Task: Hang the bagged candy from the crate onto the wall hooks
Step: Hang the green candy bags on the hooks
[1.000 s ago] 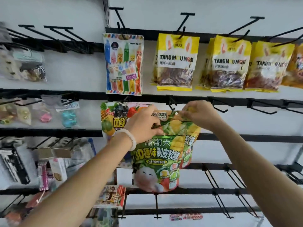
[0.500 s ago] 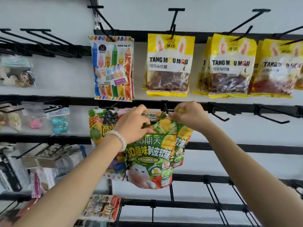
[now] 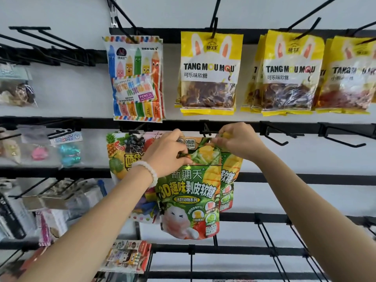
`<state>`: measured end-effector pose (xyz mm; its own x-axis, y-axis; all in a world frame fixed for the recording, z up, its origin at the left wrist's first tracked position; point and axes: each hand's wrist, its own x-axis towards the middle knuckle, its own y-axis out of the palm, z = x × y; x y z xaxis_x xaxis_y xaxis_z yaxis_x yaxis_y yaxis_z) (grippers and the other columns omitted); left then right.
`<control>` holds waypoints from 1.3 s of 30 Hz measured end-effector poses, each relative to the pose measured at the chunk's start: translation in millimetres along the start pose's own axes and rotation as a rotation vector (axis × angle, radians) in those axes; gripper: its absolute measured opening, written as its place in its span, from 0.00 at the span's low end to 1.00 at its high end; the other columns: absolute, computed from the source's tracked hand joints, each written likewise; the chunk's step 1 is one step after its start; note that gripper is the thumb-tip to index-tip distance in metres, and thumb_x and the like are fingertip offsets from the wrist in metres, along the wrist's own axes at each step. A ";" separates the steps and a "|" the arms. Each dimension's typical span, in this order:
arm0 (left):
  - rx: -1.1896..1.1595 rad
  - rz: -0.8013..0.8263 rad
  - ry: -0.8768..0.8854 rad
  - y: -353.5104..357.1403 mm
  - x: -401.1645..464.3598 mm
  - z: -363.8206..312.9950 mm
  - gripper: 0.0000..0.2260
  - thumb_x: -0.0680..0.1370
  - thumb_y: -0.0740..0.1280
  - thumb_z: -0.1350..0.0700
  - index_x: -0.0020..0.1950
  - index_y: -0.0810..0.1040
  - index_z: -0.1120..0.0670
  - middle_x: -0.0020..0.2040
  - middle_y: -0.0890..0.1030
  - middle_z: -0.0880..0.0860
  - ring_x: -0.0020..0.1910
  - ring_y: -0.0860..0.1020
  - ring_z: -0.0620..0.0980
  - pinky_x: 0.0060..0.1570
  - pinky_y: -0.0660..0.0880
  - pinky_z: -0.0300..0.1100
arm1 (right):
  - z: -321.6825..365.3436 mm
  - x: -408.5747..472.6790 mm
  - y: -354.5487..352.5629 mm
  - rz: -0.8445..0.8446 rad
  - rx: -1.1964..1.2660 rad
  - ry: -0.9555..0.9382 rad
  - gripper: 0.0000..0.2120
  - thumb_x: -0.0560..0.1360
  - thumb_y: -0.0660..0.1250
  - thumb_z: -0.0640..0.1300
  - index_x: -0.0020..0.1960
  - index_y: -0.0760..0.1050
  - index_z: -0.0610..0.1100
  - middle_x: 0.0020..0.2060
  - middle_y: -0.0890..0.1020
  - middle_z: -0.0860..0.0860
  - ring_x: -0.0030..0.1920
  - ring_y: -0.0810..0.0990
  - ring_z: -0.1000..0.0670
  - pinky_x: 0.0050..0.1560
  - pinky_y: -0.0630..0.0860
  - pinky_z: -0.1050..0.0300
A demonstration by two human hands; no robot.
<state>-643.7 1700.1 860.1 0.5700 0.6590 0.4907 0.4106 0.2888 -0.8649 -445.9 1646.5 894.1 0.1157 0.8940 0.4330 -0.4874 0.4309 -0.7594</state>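
— So, where is the candy bag now?

— The green candy bag (image 3: 191,200) is up at the wall, in the second row. My left hand (image 3: 168,153) grips its top left corner, and my right hand (image 3: 238,139) pinches the top right corner. The fingers of both hands are curled on the top edge of the bag, not spread.

— And the hook?

— The black hook (image 3: 207,130) comes out from the rail just above the bag, between my two hands. The top of the bag is right at the hook, but I cannot tell if the hole is already on it; my fingers hide that part.

— Is there another bag behind it?

— Yes, a second green bag (image 3: 230,176) of the same kind is just behind, a little to the right. To the left hangs a fruit candy bag (image 3: 124,151), partly behind my left wrist with the white bead bracelet (image 3: 147,171).

— What is above?

— In the row above hangs a pencil candy bag (image 3: 136,78), and beside it yellow bags (image 3: 209,72) with rabbit ears. To the right of my hands two empty hooks (image 3: 276,137) stick out.
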 end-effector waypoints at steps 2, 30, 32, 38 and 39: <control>0.000 0.043 -0.023 3.9 1.4 1.6 0.12 0.71 0.68 0.43 0.40 0.77 0.51 0.60 0.69 0.50 0.62 0.66 0.50 0.56 0.68 0.43 | -3.1 3.1 6.5 0.010 -0.033 0.026 0.09 0.72 0.68 0.55 0.38 0.76 0.51 0.30 0.76 0.52 0.32 0.73 0.52 0.33 0.70 0.57; 0.044 -0.250 0.022 49.1 2.0 -23.4 0.14 0.70 0.68 0.41 0.46 0.82 0.50 0.51 0.76 0.49 0.54 0.72 0.52 0.52 0.68 0.49 | -42.9 -29.8 36.9 -0.238 -0.076 -0.292 0.10 0.70 0.70 0.49 0.42 0.82 0.42 0.48 0.81 0.48 0.50 0.77 0.47 0.50 0.74 0.50; 0.026 -0.259 0.023 48.6 -1.9 -28.2 0.14 0.70 0.69 0.41 0.45 0.82 0.50 0.50 0.76 0.49 0.54 0.72 0.51 0.52 0.69 0.50 | -41.1 -35.0 35.4 -0.182 0.032 -0.225 0.09 0.71 0.70 0.48 0.45 0.81 0.43 0.44 0.82 0.50 0.44 0.77 0.52 0.45 0.73 0.56; -0.071 -0.166 0.012 42.3 -16.3 -30.7 0.20 0.70 0.63 0.37 0.48 0.81 0.52 0.46 0.73 0.46 0.49 0.72 0.49 0.48 0.71 0.46 | -37.6 -41.8 28.1 -0.164 0.126 -0.165 0.07 0.71 0.71 0.46 0.44 0.81 0.43 0.38 0.83 0.50 0.36 0.77 0.53 0.37 0.71 0.62; -0.093 -0.150 -0.011 41.0 -19.1 -27.0 0.19 0.71 0.64 0.39 0.49 0.80 0.53 0.47 0.73 0.46 0.51 0.72 0.48 0.50 0.71 0.45 | -37.8 -42.2 25.3 -0.168 0.139 -0.152 0.06 0.71 0.71 0.46 0.44 0.81 0.43 0.38 0.83 0.50 0.35 0.77 0.52 0.37 0.72 0.62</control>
<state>-618.5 1680.6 818.1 0.4897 0.6211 0.6119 0.5547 0.3195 -0.7682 -430.5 1624.4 838.3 0.0787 0.7782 0.6231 -0.5874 0.5412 -0.6017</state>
